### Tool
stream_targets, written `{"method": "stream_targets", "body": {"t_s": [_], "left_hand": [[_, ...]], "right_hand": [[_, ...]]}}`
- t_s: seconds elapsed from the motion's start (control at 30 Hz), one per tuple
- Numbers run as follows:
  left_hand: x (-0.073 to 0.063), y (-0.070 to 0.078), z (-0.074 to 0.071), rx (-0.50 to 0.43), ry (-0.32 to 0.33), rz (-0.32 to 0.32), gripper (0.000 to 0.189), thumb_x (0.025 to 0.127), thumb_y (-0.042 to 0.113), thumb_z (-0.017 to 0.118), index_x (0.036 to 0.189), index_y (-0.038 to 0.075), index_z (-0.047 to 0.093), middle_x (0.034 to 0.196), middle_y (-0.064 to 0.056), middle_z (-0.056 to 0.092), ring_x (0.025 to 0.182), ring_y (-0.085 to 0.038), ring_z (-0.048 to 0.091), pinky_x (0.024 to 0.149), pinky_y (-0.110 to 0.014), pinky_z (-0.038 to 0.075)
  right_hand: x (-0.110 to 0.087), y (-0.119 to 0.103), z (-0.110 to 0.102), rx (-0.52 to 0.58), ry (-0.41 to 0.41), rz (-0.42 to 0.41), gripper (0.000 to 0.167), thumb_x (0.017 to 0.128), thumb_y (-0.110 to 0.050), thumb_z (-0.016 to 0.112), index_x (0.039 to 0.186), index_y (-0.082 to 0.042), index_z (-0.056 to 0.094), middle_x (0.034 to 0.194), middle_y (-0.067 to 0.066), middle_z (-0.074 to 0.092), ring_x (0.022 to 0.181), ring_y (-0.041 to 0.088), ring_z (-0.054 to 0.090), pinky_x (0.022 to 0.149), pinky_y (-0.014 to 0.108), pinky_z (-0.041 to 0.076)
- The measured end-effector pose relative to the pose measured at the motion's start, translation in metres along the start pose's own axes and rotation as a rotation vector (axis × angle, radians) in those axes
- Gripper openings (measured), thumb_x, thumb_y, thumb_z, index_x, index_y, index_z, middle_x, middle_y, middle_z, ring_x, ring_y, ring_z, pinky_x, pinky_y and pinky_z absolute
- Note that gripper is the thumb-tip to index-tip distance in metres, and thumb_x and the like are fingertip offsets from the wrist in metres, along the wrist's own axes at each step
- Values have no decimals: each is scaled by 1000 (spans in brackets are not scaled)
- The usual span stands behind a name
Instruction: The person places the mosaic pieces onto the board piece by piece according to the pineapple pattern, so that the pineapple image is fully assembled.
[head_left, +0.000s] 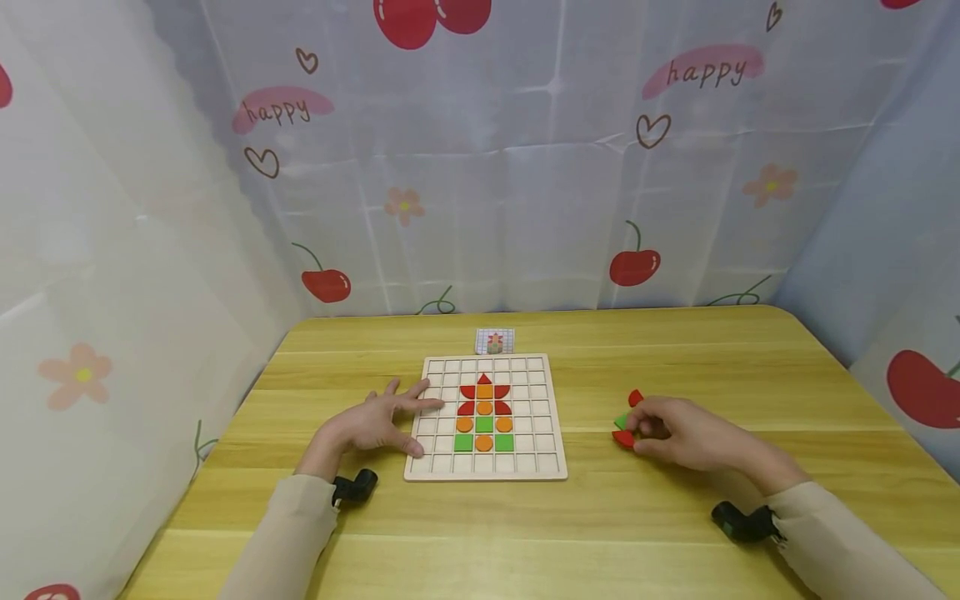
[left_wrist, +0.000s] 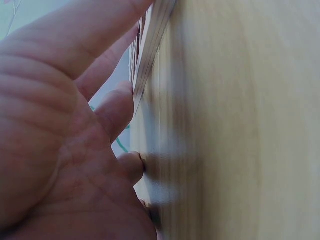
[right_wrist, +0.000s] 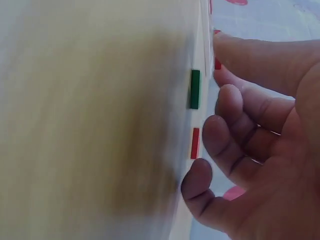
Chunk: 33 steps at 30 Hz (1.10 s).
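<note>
A wooden grid board (head_left: 538, 467) lies on the table, bearing a figure of several red, orange and green pieces. My left hand (head_left: 378, 421) rests at its left edge with spread fingers; the thumb reaches the lower left border. In the left wrist view, fingers (left_wrist: 117, 107) lie along the board's side (left_wrist: 150, 45). Right of the board, my right hand (head_left: 678, 433) pinches a red quarter-circle piece (head_left: 622, 439) between thumb and forefinger. The right wrist view has this red piece (right_wrist: 218, 65) raised off the table, partly covered by the thumb.
Beside the right hand, a green piece (head_left: 621, 422) and another red piece (head_left: 636, 397) lie on the table. A small pattern card (head_left: 483, 337) sits behind the board. A printed curtain (head_left: 525, 208) hangs along the table's far edge.
</note>
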<state>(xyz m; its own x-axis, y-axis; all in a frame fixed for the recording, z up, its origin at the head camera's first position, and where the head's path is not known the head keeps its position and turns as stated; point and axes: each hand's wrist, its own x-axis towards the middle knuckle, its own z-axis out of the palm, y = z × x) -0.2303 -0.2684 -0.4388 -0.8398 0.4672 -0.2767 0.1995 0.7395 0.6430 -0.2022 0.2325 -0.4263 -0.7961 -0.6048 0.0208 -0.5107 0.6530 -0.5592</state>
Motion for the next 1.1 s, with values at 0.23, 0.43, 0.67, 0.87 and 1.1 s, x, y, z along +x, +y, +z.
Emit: {"method": "stream_targets", "body": {"t_s": [0.23, 0.43, 0.67, 0.87, 1.1], "left_hand": [[0, 0, 0, 3, 1, 5, 74, 78, 42, 86, 146, 45, 56, 174, 9, 16, 159, -40, -16, 120, -73, -13], [-1, 1, 0, 5, 6, -10, 73, 78, 43, 86, 145, 46, 56, 174, 10, 16, 160, -40, -15, 120, -73, -12], [-1, 3, -1, -3, 10, -19, 74, 78, 41, 87, 145, 46, 56, 174, 11, 16, 160, -40, -15, 120, -74, -11], [0, 2, -1, -7, 8, -24, 74, 78, 41, 87, 145, 47, 56, 173, 12, 16, 160, -39, -15, 119, -75, -11], [-1, 2, 0, -15, 10, -23, 74, 78, 41, 87, 145, 47, 56, 173, 12, 16, 160, -39, -16, 118, -77, -11]], "right_hand": [[16, -10, 7, -10, 29, 11, 20, 92, -26, 79, 105, -19, 65, 90, -8, 57, 85, 9, 52, 71, 22, 46], [40, -27, 19, -11, 19, -44, 20, 93, -26, 79, 106, -20, 66, 93, -10, 59, 89, 12, 56, 77, 25, 50], [68, -50, 35, 41, -38, -90, 17, 94, -24, 77, 106, -19, 66, 92, -4, 60, 91, 15, 56, 78, 24, 49], [85, -73, 46, 11, -64, -137, 15, 94, -26, 77, 106, -23, 68, 92, -9, 60, 88, 12, 56, 77, 23, 50], [104, -96, 59, 21, -87, -230, 12, 95, -23, 75, 103, -16, 69, 89, -2, 61, 83, 13, 54, 73, 23, 48]]}}
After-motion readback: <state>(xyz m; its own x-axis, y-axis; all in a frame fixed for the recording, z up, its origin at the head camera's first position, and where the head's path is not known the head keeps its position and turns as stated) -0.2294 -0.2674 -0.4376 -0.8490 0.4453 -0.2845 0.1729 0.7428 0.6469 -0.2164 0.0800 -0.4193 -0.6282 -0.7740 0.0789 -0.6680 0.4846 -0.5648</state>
